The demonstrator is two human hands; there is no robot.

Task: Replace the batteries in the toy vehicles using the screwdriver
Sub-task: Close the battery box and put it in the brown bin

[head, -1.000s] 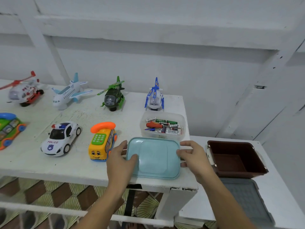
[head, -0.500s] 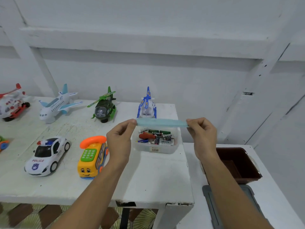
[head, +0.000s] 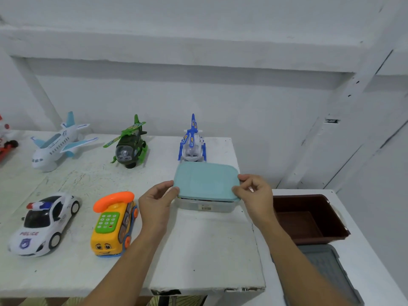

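Observation:
A light blue lid lies on top of the clear plastic container at the right end of the white table. My left hand pinches the lid's left edge and my right hand pinches its right edge. The lid hides what is in the container. Toy vehicles stand on the table: a police car, a yellow phone bus, a white plane, a green helicopter and a blue helicopter.
A brown bin sits on a lower white surface to the right, with a grey lid in front of it. A red and white toy shows at the far left edge. A white wall rises behind the table.
Both hands lifted the blue lid off the table's front, carried it back over the container, and now it lies on the container, covering the batteries and screwdriver seen earlier.

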